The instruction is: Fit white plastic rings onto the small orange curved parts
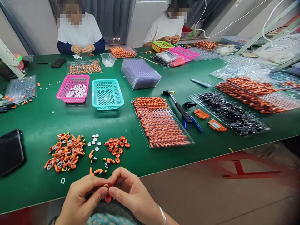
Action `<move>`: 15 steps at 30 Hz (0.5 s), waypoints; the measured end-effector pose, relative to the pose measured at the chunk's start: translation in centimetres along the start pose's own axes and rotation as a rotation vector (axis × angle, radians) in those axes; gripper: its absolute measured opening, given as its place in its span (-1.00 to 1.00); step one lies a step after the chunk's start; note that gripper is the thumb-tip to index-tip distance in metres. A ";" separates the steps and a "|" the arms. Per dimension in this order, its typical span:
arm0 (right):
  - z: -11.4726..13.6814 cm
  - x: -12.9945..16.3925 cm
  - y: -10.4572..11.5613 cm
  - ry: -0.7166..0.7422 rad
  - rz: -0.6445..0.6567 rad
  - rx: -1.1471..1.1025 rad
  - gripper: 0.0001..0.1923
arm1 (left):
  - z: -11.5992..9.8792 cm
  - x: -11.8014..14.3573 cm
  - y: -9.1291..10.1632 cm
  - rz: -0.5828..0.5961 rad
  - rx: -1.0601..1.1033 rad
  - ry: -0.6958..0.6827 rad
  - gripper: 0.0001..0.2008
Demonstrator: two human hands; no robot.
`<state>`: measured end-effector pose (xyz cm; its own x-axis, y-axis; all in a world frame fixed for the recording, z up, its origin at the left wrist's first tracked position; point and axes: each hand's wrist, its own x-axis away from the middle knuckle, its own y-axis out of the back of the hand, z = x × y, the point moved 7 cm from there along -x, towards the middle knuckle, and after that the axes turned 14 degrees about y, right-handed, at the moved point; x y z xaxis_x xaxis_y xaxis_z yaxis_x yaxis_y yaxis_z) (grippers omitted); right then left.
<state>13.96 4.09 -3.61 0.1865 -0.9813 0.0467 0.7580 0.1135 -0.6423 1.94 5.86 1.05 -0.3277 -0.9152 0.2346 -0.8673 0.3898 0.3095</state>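
My left hand (pixel 81 200) and my right hand (pixel 131 193) meet at the near edge of the green table (pixel 42 125), fingertips pinched together on one small orange part (pixel 108 198). Just beyond them lie a heap of orange parts with metal pieces (pixel 64 152), a few white discs (pixel 94 141), a cluster of orange rings (pixel 116 145) and some loose orange pieces (pixel 99 171). A small white ring (pixel 62 180) lies alone to the left.
A clear tray of orange parts (pixel 161 125), a hammer (pixel 179 107), a teal basket (pixel 107 93), a pink basket (pixel 73 88) and a stack of trays (pixel 140 73) stand farther out. A black phone (pixel 10 151) lies at left. Two people work across the table.
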 end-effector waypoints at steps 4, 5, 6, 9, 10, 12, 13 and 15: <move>0.4 0.2 -0.6 0.014 0.116 -0.101 -0.63 | -0.2 0.1 0.8 -0.098 0.072 0.025 -0.88; 0.2 0.2 -0.7 0.012 0.141 -0.121 -0.60 | -0.2 0.1 0.9 -0.110 0.103 0.031 -0.87; 0.0 0.2 -0.7 0.011 0.154 -0.134 -0.58 | -0.1 0.1 0.9 -0.108 0.134 0.043 -0.86; -0.9 0.2 -0.5 0.030 0.117 -0.143 -0.60 | 0.9 -0.1 0.7 -0.085 0.215 0.115 -0.85; -1.2 0.1 -0.3 0.044 0.090 -0.123 -0.62 | 1.4 -0.1 0.6 -0.092 0.235 0.142 -0.85; -1.3 0.1 -0.1 0.084 0.042 -0.040 -0.69 | 2.4 0.0 0.7 -0.125 0.284 0.189 -0.87; -1.2 0.0 0.0 0.110 0.029 0.015 -0.73 | 2.7 0.0 0.8 -0.143 0.311 0.206 -0.86; -0.7 0.0 0.0 0.174 0.021 0.125 -0.82 | 2.9 0.2 0.8 -0.161 0.352 0.214 -0.81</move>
<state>13.49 3.96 -4.18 0.1005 -0.9893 -0.1057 0.8287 0.1421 -0.5413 0.05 5.71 -1.36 -0.1254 -0.9052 0.4061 -0.9878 0.1519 0.0336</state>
